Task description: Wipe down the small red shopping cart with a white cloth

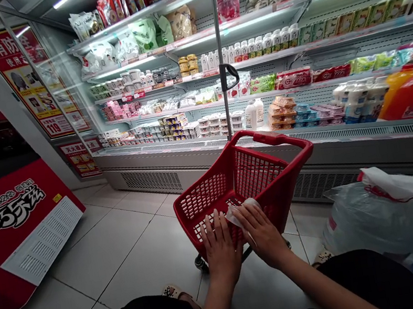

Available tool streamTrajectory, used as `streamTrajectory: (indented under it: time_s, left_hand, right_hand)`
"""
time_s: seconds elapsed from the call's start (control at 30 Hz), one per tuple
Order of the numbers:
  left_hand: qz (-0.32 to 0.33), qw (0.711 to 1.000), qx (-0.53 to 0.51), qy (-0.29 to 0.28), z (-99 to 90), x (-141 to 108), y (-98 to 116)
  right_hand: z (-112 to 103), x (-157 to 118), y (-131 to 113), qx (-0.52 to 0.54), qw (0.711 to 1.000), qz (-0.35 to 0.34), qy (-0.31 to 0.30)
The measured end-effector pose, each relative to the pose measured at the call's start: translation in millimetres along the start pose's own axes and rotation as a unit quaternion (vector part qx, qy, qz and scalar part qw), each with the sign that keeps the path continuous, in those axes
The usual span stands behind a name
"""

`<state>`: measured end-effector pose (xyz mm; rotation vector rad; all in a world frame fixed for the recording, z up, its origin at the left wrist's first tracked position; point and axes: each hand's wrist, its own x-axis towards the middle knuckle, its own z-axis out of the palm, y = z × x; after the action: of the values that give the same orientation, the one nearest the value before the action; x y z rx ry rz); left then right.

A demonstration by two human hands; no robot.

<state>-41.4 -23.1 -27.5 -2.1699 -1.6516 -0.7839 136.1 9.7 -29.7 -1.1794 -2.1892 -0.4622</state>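
A red plastic shopping cart (288,177) with mesh walls stands right in front of me, its basket turned at an angle and its handle at the upper right. My left hand (222,247) lies flat on the cart's near side, fingers apart and stretched over the top edge, holding nothing. To its right, my right hand (258,228) presses a white wipe (234,216) onto the same near side close to the rim. Part of the wipe shows beyond the fingers; the rest is hidden under the hand. No goods are visible in the basket.
Behind the cart runs a glass-fronted display fridge (142,152) with bottles, tubs and packets; a door handle (229,76) shows on its frame. At left is a red freezer (20,208). Wrapped water bottles (378,220) stand at right. My knees flank the cart.
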Motion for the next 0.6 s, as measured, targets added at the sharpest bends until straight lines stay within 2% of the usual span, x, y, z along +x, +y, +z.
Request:
streamTrajectory:
  time_s: [0.07, 0.17, 0.3, 0.37, 0.4, 0.47, 0.6]
  left_hand:
    - [0.011, 1.000, 0.008, -0.005, 0.9, -3.1, -7.0]
    - [0.042, 0.999, 0.008, -0.021, -5.9, -6.5, -22.6]
    - [0.072, 0.997, -0.013, -0.038, -16.3, -5.6, -32.9]
    - [0.080, 0.996, -0.026, -0.044, -18.4, -3.7, -30.9]
    - [0.082, 0.995, -0.033, -0.047, -18.6, -2.7, -28.5]
    - [0.081, 0.995, -0.043, -0.050, -17.7, -1.5, -22.2]
    - [0.069, 0.995, -0.053, -0.053, -14.3, -1.5, -11.9]
  right_hand:
    - [-6.7, -2.5, 5.0, -0.004, 0.999, -0.034, -0.019]
    - [-23.7, -5.0, 45.6, -0.025, 0.997, -0.063, -0.036]
    - [-45.2, -4.6, 113.1, -0.065, 0.998, 0.002, 0.002]
    - [-47.9, -2.5, 125.8, -0.083, 0.995, 0.042, 0.026]
    - [-45.8, -1.4, 123.4, -0.087, 0.994, 0.057, 0.035]
    - [-35.2, 0.3, 101.9, -0.085, 0.993, 0.071, 0.042]
    - [-6.8, 0.0, 31.6, -0.045, 0.998, 0.042, 0.013]
